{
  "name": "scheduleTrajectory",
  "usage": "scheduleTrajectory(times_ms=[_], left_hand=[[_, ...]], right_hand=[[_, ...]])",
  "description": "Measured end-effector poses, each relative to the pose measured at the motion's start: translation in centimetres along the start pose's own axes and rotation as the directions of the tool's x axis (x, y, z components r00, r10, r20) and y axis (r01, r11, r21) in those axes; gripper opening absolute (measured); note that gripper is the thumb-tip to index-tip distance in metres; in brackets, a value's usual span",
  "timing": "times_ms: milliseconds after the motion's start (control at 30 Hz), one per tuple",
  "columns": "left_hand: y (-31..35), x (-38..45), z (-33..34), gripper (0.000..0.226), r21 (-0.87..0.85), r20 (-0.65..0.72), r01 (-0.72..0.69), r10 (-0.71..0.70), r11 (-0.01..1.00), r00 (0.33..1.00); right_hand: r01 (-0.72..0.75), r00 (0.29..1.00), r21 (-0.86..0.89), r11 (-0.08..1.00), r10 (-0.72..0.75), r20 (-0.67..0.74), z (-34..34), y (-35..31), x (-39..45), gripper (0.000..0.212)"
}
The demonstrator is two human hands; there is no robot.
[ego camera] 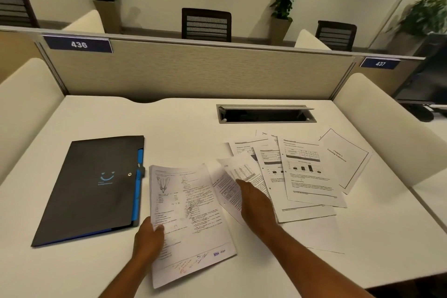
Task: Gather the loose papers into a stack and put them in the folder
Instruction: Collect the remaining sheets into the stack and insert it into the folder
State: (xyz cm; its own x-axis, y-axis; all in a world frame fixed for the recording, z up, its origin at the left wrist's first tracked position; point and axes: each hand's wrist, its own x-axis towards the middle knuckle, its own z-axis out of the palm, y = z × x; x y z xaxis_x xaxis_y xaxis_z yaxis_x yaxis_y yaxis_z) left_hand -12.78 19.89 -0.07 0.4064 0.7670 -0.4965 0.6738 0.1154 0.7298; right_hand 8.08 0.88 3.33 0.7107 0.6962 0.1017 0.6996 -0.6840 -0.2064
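White printed sheets [312, 172] fanned right of right hand [256, 203], fingers laid flat on them; gathered stack [191, 213] pinched by left hand [148, 237]; black folder [94, 189] lies left, long axis running away.

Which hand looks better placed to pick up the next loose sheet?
The right hand, probably. Its fingers already touch a sheet in the spread papers on the right. The left hand grips the gathered stack beside the folder, so it is occupied.
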Motion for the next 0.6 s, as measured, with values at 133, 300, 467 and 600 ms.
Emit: scheduleTrajectory(times_ms=[133, 300, 467, 600], left_hand=[[-0.2, 0.2, -0.1, 0.033, -0.024, 0.016, 0.007, -0.006, 1.0, 1.0], [-0.4, 0.1, 0.1, 0.035, -0.029, 0.009, -0.014, 0.014, 0.999, 1.0], [-0.2, 0.1, 0.3, 0.036, -0.002, -0.005, -0.035, 0.035, 0.999, 0.999], [-0.2, 0.1, 0.4, 0.035, 0.027, -0.02, -0.065, 0.066, 0.998, 0.998]], right_hand=[[-0.013, 0.995, -0.133, 0.991, 0.027, 0.099, 2.7, 1.0, -1.0, 0.042], [-0.116, 0.971, -0.134, 0.984, 0.141, 0.191, 4.4, 2.5, -2.5, 0.096], [-0.118, 0.959, -0.19, 0.975, 0.162, 0.231, 3.1, 2.4, -1.7, 0.091], [-0.167, 0.936, -0.215, 0.962, 0.224, 0.272, 2.0, 1.3, -0.7, 0.085]])
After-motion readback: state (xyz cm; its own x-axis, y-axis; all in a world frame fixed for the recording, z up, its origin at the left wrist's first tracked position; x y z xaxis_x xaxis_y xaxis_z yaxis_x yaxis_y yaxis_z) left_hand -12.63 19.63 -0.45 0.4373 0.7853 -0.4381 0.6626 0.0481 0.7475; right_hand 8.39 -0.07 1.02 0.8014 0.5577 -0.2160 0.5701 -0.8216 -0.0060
